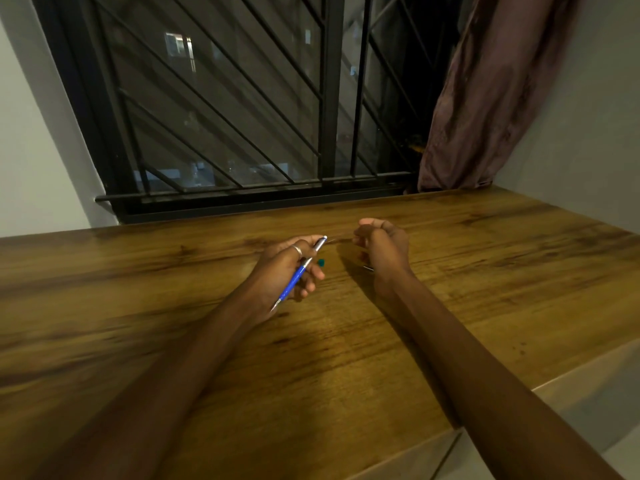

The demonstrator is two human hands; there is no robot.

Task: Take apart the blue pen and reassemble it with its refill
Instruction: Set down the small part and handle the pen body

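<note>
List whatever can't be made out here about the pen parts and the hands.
Head view throughout:
- What the right hand pinches, if anything: its curled fingers face away and hide it.
- The faint line from the blue pen in the left hand toward the right hand: too thin to call a refill.
- The teal piece on the table: too small to identify.
- The dark sliver by the right wrist: partly hidden by the wrist.

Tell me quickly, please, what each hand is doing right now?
Left hand: holds the blue pen.
Right hand: fingers curled; contents cannot be told.
</note>
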